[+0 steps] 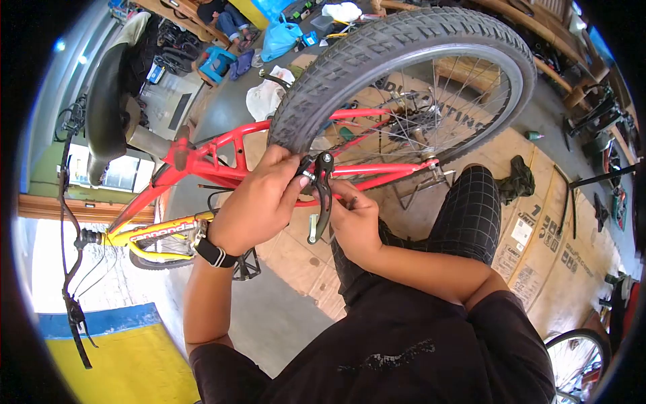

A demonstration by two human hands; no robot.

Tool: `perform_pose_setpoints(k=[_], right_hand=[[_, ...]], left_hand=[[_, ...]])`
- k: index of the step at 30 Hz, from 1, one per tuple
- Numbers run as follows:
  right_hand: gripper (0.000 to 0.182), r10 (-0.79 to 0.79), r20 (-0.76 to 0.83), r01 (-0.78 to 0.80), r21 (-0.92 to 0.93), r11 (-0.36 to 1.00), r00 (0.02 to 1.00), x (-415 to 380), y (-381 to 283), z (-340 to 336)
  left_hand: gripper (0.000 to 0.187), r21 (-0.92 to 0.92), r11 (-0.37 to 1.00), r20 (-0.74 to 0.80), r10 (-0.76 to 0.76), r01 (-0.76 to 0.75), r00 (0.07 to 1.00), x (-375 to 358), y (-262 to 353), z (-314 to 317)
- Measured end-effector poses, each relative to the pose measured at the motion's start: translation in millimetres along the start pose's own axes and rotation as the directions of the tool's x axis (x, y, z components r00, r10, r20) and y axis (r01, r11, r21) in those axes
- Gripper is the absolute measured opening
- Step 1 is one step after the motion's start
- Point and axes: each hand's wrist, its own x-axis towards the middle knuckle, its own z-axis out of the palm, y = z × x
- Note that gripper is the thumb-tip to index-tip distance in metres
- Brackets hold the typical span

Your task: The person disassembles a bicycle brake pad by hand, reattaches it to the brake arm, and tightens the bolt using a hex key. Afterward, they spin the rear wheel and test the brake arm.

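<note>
A red and yellow bicycle stands before me, its rear wheel's knobby tyre (404, 50) arching across the upper part of the view. At the red seat stays sits a black brake arm (324, 202) with a silver bolt end. My left hand (259, 195), with a watch at the wrist, is closed, thumb and fingers gripping the upper part of that brake arm beside the tyre. Just right of it, my right hand (356, 219) is closed, fingers pinched against the brake arm's side. Anything between those fingertips is hidden.
Flattened cardboard (538, 222) covers the floor under the wheel. The saddle (108, 108) and handlebar (73, 303) are at left. A blue plastic bag (280, 38) and assorted parts lie at the back, where a person (232, 20) sits. Another wheel (575, 360) is at lower right.
</note>
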Motion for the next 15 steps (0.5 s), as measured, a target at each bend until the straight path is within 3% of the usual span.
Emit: perform_pose_setpoints(k=[2, 5, 8, 11, 15], right_hand=[[0.023, -0.012, -0.001, 0.012, 0.022, 1.000, 1.000, 0, 6, -2], [0.025, 0.007, -0.001, -0.007, 0.047, 0.999, 1.000, -1, 8, -4], [0.026, 0.011, 0.007, -0.011, 0.039, 0.999, 1.000, 0, 12, -6], [0.026, -0.003, 0.023, 0.002, 0.056, 0.998, 1.000, 0, 9, -2], [0.026, 0.009, 0.030, -0.011, 0.063, 0.998, 1.000, -1, 1, 0]], left_hand=[[0.034, 0.003, 1.000, -0.028, 0.024, -0.024, 0.999, -1, 2, 1], [0.034, -0.225, 0.950, -0.001, -0.225, 0.219, 0.974, -8, 8, -2], [0.032, -0.225, 0.954, -0.089, -0.223, 0.199, 0.971, -15, -1, 3], [0.032, -0.194, 0.980, -0.144, -0.077, 0.048, 0.987, -14, -9, 10], [0.031, -0.205, 0.975, -0.150, -0.114, 0.082, 0.982, -15, -6, 15]])
